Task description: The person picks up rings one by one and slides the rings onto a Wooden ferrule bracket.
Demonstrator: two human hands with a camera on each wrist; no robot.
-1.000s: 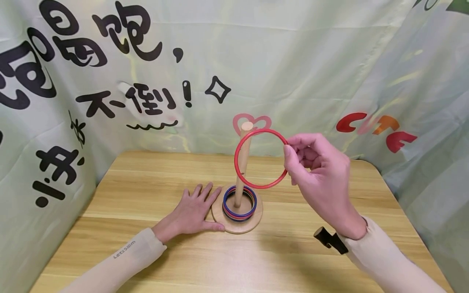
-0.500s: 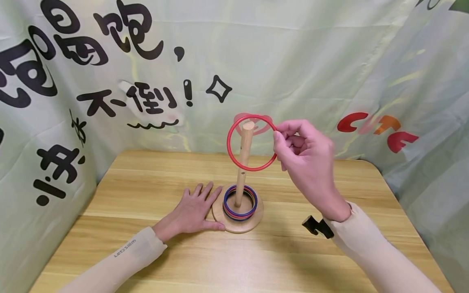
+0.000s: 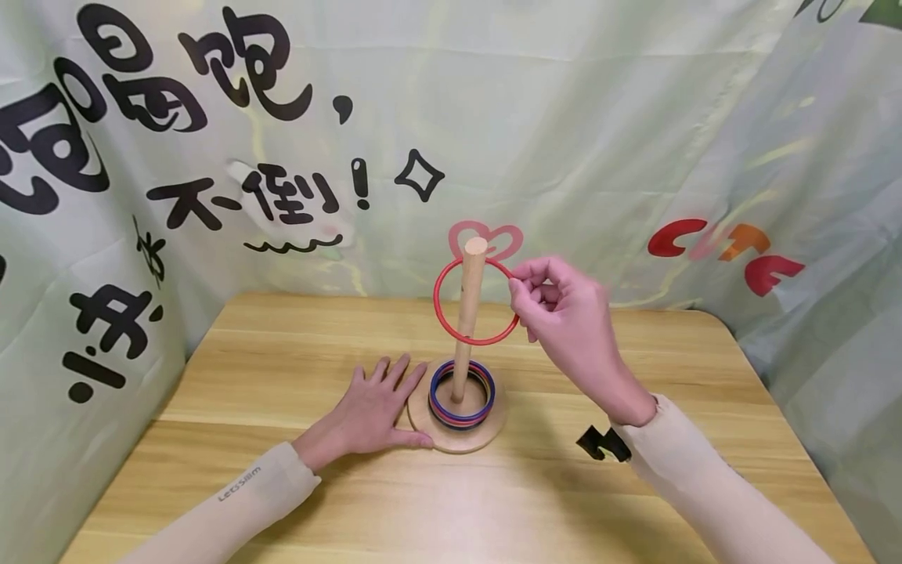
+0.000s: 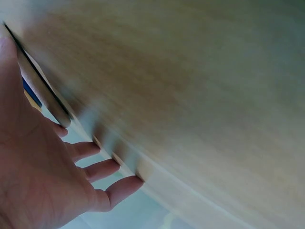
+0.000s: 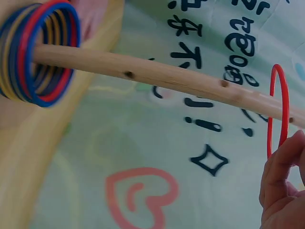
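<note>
A thin red ring [image 3: 438, 313] encircles the upper part of an upright wooden peg [image 3: 468, 313]. My right hand [image 3: 567, 333] pinches the ring's right side between thumb and fingers. In the right wrist view the red ring [image 5: 285, 102] loops the peg [image 5: 162, 78] near its top end. Several blue, red and yellow rings [image 3: 431, 399] lie stacked around the peg's foot on a round wooden base [image 3: 458, 442]. Spread flat, my left hand [image 3: 366, 411] rests by the base's left side, the thumb at its rim. The left wrist view shows that hand's palm side [image 4: 43, 167].
A wooden table [image 3: 282, 337] carries the base. Pale curtains [image 3: 564, 117] with black lettering stand behind and beside it. A black wrist device [image 3: 602, 444] hangs at the right cuff.
My right hand has moved left, rising and then lowering, bringing the red ring over the peg's top and down around it. The left hand has stayed in place.
</note>
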